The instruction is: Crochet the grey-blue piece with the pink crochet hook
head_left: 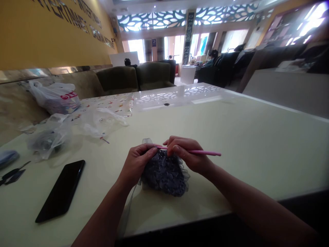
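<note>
Currently holding a pink rod (207, 152), likely a crochet hook, along the top edge of a dark ruffled piece (164, 175), down near the front of the pale table (244, 147), between both hands. Reads as mid-stitch. With left hand (138, 159), pinching the upper-left edge of the piece between thumb and fingers, right beside the rod's far end. With right hand (194, 160), grasping the rod between thumb and fingers, leaving the blunt end sticking out to the right. Can't make out any loop on the tip: too small, partly hidden at the left thumb. Can't say either about contact between right fingertips and ruffles. Also note a sheer strip (131, 199) running from beside the left wrist toward the table's front edge; possibly feed material, not certain. Would call this work on the rim rather than on the body; no way to judge progress. Next move calls for a firm left pinch close to the stitch, a small right wrist turn to catch material, then a gentle draw through. Watch for snags in the sheer frill and over-tight loops. Worth having slack to feed. Off to the left, well apart from the work: black phone (61, 190) lying flat, thin plastic bag (50, 142) with something dark inside. No call to touch either for this step.
</note>
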Available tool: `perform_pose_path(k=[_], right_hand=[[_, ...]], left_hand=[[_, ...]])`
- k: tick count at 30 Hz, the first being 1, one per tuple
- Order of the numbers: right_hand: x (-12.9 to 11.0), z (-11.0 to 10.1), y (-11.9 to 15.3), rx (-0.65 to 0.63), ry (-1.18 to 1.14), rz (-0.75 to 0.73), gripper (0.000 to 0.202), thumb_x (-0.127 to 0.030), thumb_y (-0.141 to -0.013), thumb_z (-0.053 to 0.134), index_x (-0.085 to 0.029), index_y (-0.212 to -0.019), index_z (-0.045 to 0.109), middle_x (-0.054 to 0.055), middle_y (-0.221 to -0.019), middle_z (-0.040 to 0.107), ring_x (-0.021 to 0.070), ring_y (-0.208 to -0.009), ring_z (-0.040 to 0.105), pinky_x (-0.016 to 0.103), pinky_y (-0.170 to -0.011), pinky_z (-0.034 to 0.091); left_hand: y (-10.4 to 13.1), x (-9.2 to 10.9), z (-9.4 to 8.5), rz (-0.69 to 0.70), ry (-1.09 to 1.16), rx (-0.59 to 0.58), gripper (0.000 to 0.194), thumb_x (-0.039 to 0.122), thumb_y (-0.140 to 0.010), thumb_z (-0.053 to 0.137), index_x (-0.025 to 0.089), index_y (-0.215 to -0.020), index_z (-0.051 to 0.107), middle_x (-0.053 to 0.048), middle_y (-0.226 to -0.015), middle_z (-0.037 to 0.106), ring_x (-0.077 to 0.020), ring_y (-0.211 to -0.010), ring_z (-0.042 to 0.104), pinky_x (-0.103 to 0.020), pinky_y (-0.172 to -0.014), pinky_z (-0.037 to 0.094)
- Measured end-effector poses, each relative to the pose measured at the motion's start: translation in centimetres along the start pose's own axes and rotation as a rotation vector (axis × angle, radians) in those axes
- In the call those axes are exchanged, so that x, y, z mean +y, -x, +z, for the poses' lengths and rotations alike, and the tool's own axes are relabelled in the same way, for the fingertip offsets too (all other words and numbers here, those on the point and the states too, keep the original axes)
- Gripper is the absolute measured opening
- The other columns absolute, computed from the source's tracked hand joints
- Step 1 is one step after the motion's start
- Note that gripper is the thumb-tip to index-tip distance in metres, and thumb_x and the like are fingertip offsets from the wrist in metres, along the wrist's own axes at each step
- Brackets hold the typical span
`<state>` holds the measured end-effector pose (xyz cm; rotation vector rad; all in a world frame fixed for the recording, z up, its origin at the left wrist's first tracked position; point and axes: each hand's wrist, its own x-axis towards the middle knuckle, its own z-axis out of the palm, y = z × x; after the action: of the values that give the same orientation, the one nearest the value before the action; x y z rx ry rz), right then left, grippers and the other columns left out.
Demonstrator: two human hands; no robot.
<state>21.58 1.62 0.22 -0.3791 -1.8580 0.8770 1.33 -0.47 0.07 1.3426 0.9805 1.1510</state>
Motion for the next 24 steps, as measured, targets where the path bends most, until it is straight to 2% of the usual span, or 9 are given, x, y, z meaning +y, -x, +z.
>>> perform_pose_path(k=[5, 14, 24], right_hand=[[0.1, 0.0, 0.06, 0.007, -0.043, 0.025, 0.03, -0.028, -0.102, 0.049, -0.015, -0.079, 0.066, 0.004, -0.082, 0.06, 0.0154, -0.085, 0.059, 0.033, -0.085, 0.048], [0.14, -0.21, 0.09, -0.008, -0.077, 0.024, 0.032, -0.027, -0.101, 0.049, -0.015, -0.077, 0.065, 0.003, -0.079, 0.058, 0.0144, -0.081, 0.057, 0.039, -0.094, 0.046], [-0.21, -0.24, -0.13, -0.035, -0.008, 0.007, 0.031, -0.027, -0.101, 0.048, -0.015, -0.079, 0.066, 0.004, -0.082, 0.059, 0.015, -0.083, 0.058, 0.037, -0.092, 0.047]], left_hand=[[0.0, -0.03, 0.03, 0.001, 0.019, -0.011, 0.016, 0.035, -0.084, 0.074, 0.024, -0.094, 0.081, -0.002, -0.093, 0.079, -0.0162, -0.092, 0.068, -0.026, -0.087, 0.048], [-0.14, -0.4, -0.17, -0.034, 0.042, 0.022, 0.022, 0.039, -0.085, 0.072, 0.022, -0.097, 0.08, -0.004, -0.098, 0.079, -0.0155, -0.089, 0.066, -0.026, -0.082, 0.048], [-0.03, -0.26, -0.02, -0.017, 0.027, 0.025, 0.021, 0.038, -0.086, 0.071, 0.023, -0.097, 0.08, -0.003, -0.095, 0.079, -0.0152, -0.091, 0.067, -0.024, -0.084, 0.048]])
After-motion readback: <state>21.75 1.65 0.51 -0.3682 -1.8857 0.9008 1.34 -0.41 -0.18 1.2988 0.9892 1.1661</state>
